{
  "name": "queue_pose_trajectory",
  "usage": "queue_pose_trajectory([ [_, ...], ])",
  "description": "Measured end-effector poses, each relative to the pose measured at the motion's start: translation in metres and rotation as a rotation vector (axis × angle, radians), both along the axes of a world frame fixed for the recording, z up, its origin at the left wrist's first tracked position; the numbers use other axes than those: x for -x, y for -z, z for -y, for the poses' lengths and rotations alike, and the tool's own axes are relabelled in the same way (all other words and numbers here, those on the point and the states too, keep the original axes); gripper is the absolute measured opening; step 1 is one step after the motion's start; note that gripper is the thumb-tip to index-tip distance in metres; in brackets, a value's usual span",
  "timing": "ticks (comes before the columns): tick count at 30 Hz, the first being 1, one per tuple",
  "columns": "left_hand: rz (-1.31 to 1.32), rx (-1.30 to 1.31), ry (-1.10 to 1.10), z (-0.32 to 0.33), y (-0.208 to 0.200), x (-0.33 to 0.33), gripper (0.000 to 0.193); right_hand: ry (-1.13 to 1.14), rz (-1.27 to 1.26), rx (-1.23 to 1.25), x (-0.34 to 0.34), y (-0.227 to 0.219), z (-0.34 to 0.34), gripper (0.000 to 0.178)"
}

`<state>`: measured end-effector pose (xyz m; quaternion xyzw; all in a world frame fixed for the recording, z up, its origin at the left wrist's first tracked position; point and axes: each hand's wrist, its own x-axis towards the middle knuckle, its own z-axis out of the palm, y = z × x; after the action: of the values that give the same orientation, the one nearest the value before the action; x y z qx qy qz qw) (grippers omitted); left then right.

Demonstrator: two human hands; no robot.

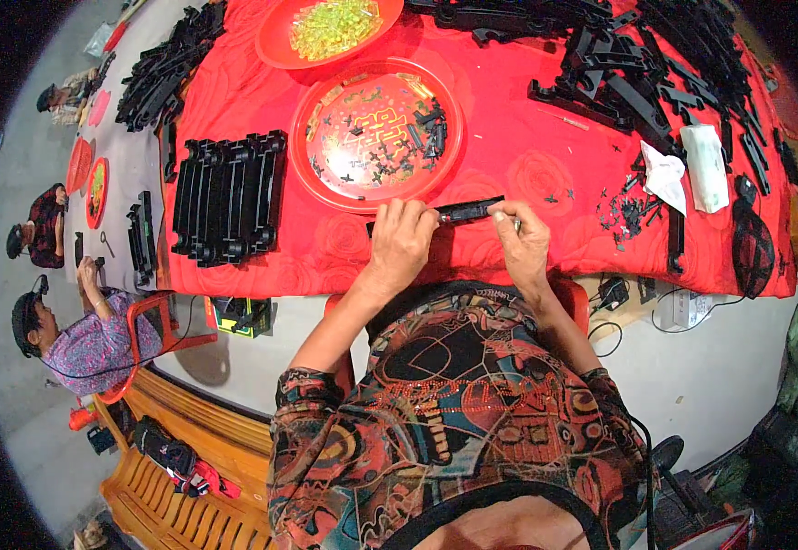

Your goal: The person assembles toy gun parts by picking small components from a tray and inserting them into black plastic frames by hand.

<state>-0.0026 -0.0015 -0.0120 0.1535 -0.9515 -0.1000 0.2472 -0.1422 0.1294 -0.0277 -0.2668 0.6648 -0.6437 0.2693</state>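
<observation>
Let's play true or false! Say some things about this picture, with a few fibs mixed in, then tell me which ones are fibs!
1. The left hand holds a long black part. True.
2. The tablecloth is blue. False: the cloth is red.
3. The bowl at the top has yellow-green pieces in it. True.
4. The round tray is empty. False: the tray has small black bits in it.
5. A row of black parts lies left of the tray. True.
6. No black bits lie on the cloth. False: a little heap of them lies on it, at the right.
</observation>
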Motion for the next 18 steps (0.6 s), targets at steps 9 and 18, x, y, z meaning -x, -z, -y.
queue_pose_trajectory([
  [9,0.055,-0.002,-0.01,-0.004,0.007,0.003,0.013,-0.005,-0.014,-0.068,0.002,0.009,-0.003,0.005],
  [18,-0.024,-0.095,-0.006,-0.015,0.012,-0.002,0.022,-0.2,-0.188,-0.266,-0.005,-0.009,0.005,0.016],
])
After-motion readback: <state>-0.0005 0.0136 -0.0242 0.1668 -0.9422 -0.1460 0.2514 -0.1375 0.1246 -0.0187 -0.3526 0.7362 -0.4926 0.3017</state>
